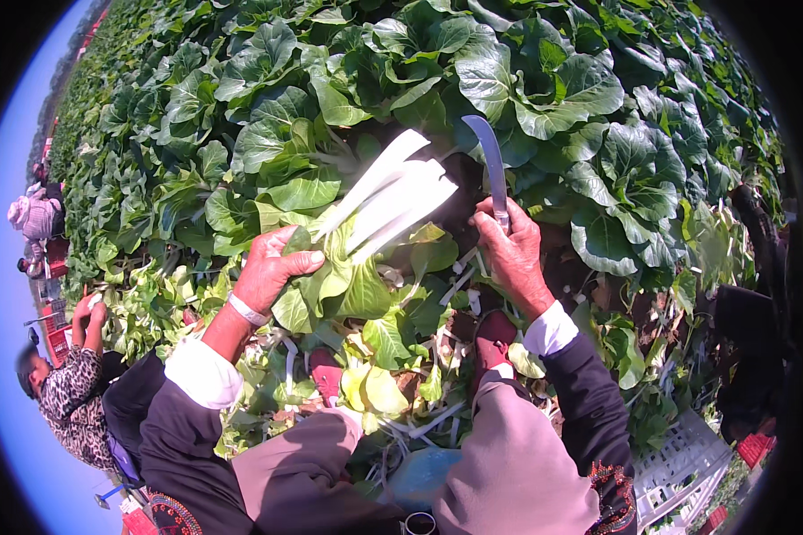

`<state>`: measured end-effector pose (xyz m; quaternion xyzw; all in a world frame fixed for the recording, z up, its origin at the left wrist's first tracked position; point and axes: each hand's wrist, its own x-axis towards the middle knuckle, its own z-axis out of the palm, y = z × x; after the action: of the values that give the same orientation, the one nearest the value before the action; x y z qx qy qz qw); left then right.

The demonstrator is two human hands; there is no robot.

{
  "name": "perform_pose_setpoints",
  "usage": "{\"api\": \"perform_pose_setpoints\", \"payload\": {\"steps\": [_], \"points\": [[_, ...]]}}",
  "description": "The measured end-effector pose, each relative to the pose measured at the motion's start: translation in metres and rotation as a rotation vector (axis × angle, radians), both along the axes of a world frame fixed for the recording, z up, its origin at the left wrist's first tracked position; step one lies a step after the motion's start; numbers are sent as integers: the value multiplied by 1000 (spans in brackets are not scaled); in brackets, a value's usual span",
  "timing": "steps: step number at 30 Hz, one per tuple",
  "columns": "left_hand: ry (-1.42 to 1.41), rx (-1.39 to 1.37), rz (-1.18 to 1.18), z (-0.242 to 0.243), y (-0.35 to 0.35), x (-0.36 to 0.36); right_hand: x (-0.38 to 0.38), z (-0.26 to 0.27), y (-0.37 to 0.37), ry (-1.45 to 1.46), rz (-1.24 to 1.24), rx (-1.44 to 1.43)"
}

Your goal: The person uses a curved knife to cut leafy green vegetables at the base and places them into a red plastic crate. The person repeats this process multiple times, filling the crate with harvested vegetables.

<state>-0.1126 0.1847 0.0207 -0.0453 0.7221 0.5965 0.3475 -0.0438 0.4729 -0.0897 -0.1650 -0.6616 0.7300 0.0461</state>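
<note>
My left hand (274,261) grips a bunch of loose bok choy leaves (368,281) by their green ends. Their broad white stalks (401,187) fan out up and to the right, bright in the sun. In my right hand (512,251) is a knife with a curved metal blade (488,147), its tip pointing away from me; the fist hides most of its handle. The blade is to the right of the stalks, apart from them. Past both hands, growing leafy plants (569,93) with dark green leaves stand close together.
Cut leaves and stalks (435,421) litter the ground around my red shoes (495,334). A white plastic crate (682,468) lies at the lower right. A person in a leopard-print top (73,414) works at the left, with another person (37,210) farther off and red crates (57,344) nearby.
</note>
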Motion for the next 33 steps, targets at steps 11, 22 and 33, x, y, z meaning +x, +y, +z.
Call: {"api": "perform_pose_setpoints", "payload": {"steps": [11,22,33], "points": [[-513,232,195,-27,-13,63,15,31,-49,-103,189,-871],[98,-304,-586,-11,1,61,14,8,-62,-230,246,-844],[-182,279,-164,-18,16,68,32,48,-94,-162,80,-739]]}}
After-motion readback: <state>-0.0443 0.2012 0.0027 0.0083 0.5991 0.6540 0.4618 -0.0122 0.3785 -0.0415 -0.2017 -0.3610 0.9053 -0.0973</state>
